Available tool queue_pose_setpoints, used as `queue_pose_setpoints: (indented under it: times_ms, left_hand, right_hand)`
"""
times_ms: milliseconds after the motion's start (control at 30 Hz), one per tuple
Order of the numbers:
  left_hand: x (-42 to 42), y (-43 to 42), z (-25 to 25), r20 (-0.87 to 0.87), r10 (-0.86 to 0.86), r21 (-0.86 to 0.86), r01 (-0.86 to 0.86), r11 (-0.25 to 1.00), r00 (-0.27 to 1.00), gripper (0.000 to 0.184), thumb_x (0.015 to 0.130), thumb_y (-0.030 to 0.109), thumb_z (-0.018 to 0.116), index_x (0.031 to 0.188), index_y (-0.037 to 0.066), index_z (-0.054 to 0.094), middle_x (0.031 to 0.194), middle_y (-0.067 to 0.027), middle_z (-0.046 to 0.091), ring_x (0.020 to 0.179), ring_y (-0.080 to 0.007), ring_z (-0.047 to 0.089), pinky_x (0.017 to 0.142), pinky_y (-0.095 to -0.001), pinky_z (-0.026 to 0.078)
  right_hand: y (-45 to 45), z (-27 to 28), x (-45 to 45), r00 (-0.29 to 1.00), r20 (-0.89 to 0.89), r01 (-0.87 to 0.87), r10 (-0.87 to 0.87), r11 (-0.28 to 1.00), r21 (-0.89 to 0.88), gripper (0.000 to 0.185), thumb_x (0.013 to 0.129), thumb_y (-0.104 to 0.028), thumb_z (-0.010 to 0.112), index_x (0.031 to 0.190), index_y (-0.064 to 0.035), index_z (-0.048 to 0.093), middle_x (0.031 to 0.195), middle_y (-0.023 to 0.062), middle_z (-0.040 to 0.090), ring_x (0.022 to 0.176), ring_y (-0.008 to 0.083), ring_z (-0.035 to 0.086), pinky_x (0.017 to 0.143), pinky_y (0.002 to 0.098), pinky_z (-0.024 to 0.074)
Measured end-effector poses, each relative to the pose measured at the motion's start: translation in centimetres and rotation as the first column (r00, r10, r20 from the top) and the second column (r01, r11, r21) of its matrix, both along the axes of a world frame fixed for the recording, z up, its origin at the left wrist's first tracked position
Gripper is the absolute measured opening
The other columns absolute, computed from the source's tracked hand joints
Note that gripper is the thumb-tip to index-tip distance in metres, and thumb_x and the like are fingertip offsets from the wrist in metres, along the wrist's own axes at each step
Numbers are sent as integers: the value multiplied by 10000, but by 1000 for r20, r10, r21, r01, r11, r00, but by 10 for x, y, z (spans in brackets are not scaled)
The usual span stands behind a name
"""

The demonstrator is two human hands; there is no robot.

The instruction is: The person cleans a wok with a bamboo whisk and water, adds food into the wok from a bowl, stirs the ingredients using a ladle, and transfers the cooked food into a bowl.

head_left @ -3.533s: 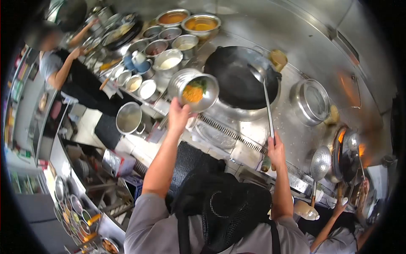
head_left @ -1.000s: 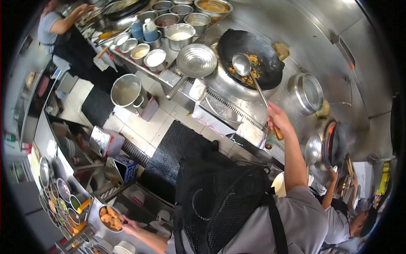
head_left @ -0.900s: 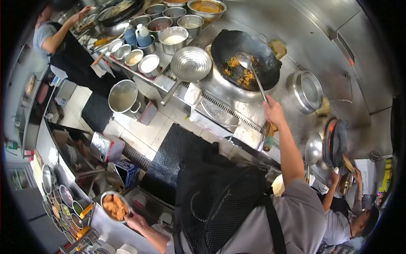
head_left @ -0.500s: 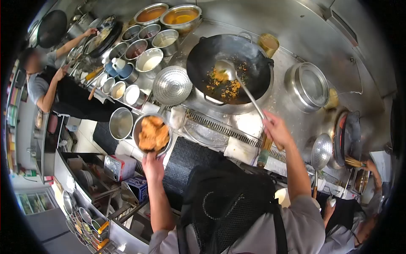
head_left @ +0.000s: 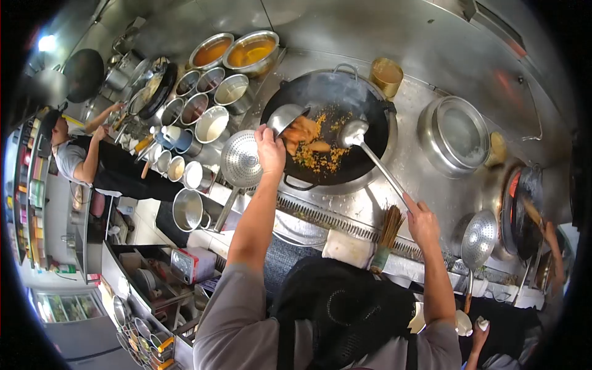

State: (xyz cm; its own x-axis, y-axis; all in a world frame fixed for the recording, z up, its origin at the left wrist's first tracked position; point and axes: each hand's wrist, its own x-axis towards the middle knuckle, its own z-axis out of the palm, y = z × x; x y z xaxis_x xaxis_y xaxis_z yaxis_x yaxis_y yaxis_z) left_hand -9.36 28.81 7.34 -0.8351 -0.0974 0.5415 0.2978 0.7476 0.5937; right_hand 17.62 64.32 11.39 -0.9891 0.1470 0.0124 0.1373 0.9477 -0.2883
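My left hand is closed on the rim of a metal bowl, tipped over the left side of a black wok. Orange-brown fried pieces are coming out of the bowl into the wok. Around them in the wok lie small yellow and dark bits, with some steam above. My right hand grips the long handle of a metal ladle. Its bowl-shaped head rests inside the wok, right of the food.
A perforated skimmer lies left of the wok. Metal pots of sauces and two bowls of orange liquid stand farther left. A bamboo brush stands at the front edge. Co-workers work at woks on the far left and right.
My left hand has carried the bowl up and right to the wok and tilted it, so the fried pieces fall in. The ladle head has shifted to the right in the wok.
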Motion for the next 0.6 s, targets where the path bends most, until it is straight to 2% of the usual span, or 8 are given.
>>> queue_pose_setpoints:
  times_ms: [200, 267, 333, 367, 400, 500, 533, 600]
  left_hand:
    - [-18, 17, 15, -232, -203, -204, 156, 966, 951, 228, 769, -22, 622, 985, 13, 557, 1264, -242, 508, 1111, -442, 549, 899, -476, 504]
    - [-7, 22, 12, -66, -149, -46, 146, 988, 987, 241, 773, -9, 604, 1008, 6, 552, 1244, -266, 516, 1139, -461, 514, 938, -468, 485]
    - [-14, -6, -5, -218, 30, 20, -26, 999, 976, 252, 753, -28, 593, 995, -32, 523, 1210, -272, 529, 1010, -457, 557, 904, -471, 469]
    - [2, -21, 6, 6, 119, 137, -119, 983, 993, 262, 749, -15, 593, 1001, -39, 526, 1102, -262, 580, 947, -456, 558, 837, -497, 457]
    - [6, -46, -10, -66, 214, 125, -205, 971, 975, 278, 753, 12, 605, 1014, -49, 530, 948, -240, 600, 847, -431, 574, 777, -495, 455]
    - [79, -126, -13, 234, 129, 628, -251, 736, 964, 209, 822, 44, 582, 1013, -30, 542, 883, -156, 610, 692, -277, 555, 653, -373, 481]
    - [110, -158, -29, 196, 96, 844, -218, 490, 976, 214, 834, 55, 582, 1030, -24, 550, 874, -116, 616, 662, -206, 550, 605, -337, 474]
    - [201, -224, -35, 317, 256, 842, -395, 368, 913, 230, 856, 60, 558, 1069, -24, 555, 933, -79, 618, 728, -123, 569, 601, -309, 479]
  right_hand:
    - [-9, 20, 9, 998, -58, 17, -17, 1000, -10, 517, 872, -95, 628, 1355, -265, 556, 868, 159, 607, 753, 386, 650, 674, 500, 535]
    - [-21, 24, -1, 996, -94, 2, -10, 997, -81, 511, 872, -95, 635, 1357, -238, 560, 903, 174, 627, 775, 398, 652, 690, 494, 533]
    - [-29, 19, -17, 990, -138, -24, 3, 989, -148, 506, 872, -95, 643, 1358, -210, 564, 939, 188, 647, 798, 410, 655, 706, 488, 531]
    - [-33, 5, -29, 969, -247, -68, 11, 972, -224, 491, 879, -95, 643, 1358, -168, 563, 978, 203, 659, 816, 426, 653, 716, 481, 529]
    - [-36, -8, -42, 937, -349, -127, 17, 947, -296, 479, 886, -95, 643, 1358, -126, 562, 1017, 218, 670, 835, 443, 650, 727, 473, 526]
    - [-66, -7, -83, 979, 134, 194, -153, 903, -384, 492, 931, -79, 606, 1413, -65, 507, 1168, 205, 684, 1076, 238, 651, 949, 330, 470]
    - [-68, -27, -93, 990, 120, 127, -76, 854, -504, 505, 945, -76, 585, 1437, -62, 471, 1008, 132, 633, 883, 183, 591, 774, 300, 448]
    - [-64, -68, -113, 993, 89, 15, 72, 687, -726, 532, 974, -70, 544, 1486, -57, 397, 687, -16, 531, 498, 72, 471, 425, 242, 403]
